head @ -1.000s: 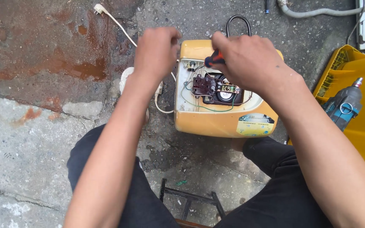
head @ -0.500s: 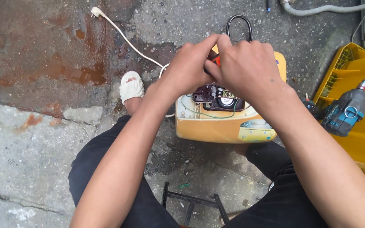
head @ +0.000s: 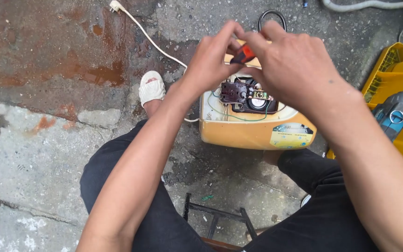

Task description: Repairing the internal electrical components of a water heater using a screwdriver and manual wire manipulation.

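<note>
A yellow-orange appliance housing lies opened on the wet concrete between my knees, showing a dark control unit with green wires. Above it both hands meet on a red-and-black screwdriver handle. My left hand pinches the handle from the left. My right hand wraps it from the right and hides most of the tool. The screwdriver's tip is out of sight behind my fingers.
A white power cord with a plug runs from the housing to the top left. My sandalled foot rests left of it. A yellow crate at right holds a blue-grey power drill. A stool frame sits below.
My left hand came off the housing's left edge and joined the right hand on the screwdriver. Both hands have since lifted a little above the control unit.
</note>
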